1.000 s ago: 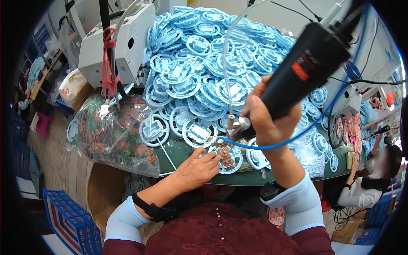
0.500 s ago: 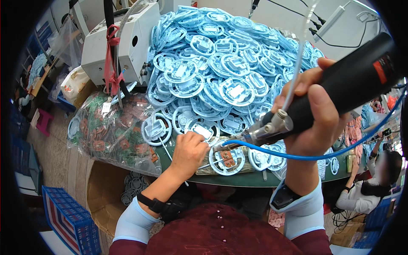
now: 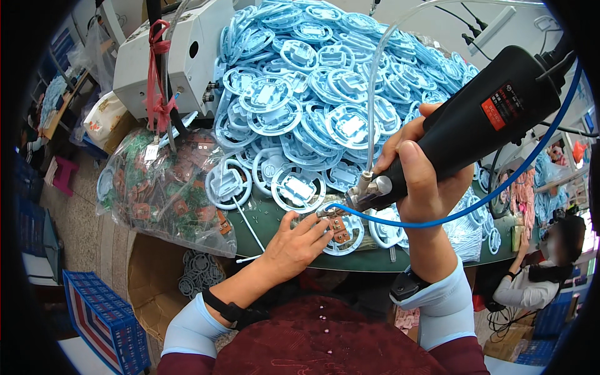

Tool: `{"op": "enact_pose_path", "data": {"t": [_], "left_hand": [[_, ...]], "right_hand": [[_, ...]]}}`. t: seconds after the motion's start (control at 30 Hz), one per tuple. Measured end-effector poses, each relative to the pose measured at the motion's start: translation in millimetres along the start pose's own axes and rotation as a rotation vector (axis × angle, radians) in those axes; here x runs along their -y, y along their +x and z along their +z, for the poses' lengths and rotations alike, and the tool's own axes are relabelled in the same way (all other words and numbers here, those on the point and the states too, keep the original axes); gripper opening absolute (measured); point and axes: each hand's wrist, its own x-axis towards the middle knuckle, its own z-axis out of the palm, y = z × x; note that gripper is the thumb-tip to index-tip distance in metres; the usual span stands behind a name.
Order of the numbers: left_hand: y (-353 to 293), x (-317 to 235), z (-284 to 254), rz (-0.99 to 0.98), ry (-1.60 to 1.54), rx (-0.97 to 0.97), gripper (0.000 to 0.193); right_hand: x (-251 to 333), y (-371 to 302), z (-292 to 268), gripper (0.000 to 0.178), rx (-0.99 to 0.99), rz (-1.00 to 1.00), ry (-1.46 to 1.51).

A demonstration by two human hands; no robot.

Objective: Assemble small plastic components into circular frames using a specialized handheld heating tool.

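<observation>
My right hand [image 3: 425, 172] is wrapped round a black powered screwdriver [image 3: 481, 131] with a metal nose. Its tip points down left at a light blue plastic ring part [image 3: 353, 244] lying near the table's front edge. A small brown circuit board [image 3: 339, 230] sits in that part. My left hand [image 3: 299, 247] lies at the ring's left side, fingers spread and fingertips close to the screwdriver's tip; whether they press on the ring is hard to tell. A blue hose [image 3: 475, 209] and a clear tube [image 3: 373, 94] run from the tool.
A tall heap of light blue ring parts [image 3: 350, 87] covers the table's back. At left are a clear bag of circuit boards [image 3: 169, 181] and a white metal machine [image 3: 181, 56]. A white stick [image 3: 250, 225] lies near my left hand. Another person [image 3: 540, 275] sits at far right.
My left hand has gone from bent fingers to spread ones and moved slightly right and down. The screwdriver has shifted left and turned steeper, and the clear tube has swung left.
</observation>
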Motion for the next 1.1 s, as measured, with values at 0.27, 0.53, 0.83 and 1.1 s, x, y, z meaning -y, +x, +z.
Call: {"op": "enact_pose_path", "data": {"t": [0.27, 0.53, 0.83, 1.1], "left_hand": [[4.2, 0.9, -4.2, 0.007, -0.02, 0.011, 0.033], [9.1, 1.6, -12.1, 0.019, -0.03, 0.061, 0.031], [9.8, 1.8, -11.7, 0.043, 0.024, 0.081, 0.029], [9.7, 2.2, -10.3, 0.04, 0.021, 0.079, 0.028]], "right_hand": [[-1.3, 1.9, -0.7, 0.04, 0.004, 0.019, -0.024], [-6.8, 4.0, -0.4, 0.038, 0.025, -0.016, -0.028], [-9.5, 6.4, -1.0, 0.038, 0.078, -0.078, -0.067], [-11.2, 5.1, -0.5, 0.036, 0.055, -0.055, -0.071]]}}
